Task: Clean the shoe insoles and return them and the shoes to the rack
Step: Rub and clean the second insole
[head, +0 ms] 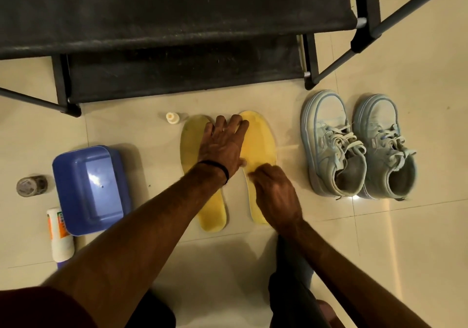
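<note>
yellow insoles (260,140), blue tub (88,188), black rack (177,24)

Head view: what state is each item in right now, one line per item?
Left insole: flat on floor, left hand spread over it.
Right insole: flat, right hand on its heel half.
Shoes: upright, laced, on floor beside rack.
Blue tub: upside down.
Small bottle: standing.
White tube: lying down.

Warm, dim light; glare spots beside my pale shoes (359,145), whose right edge blurs. My arms' shadow darkens the tiles below; rack bars bow at the edges.
</note>
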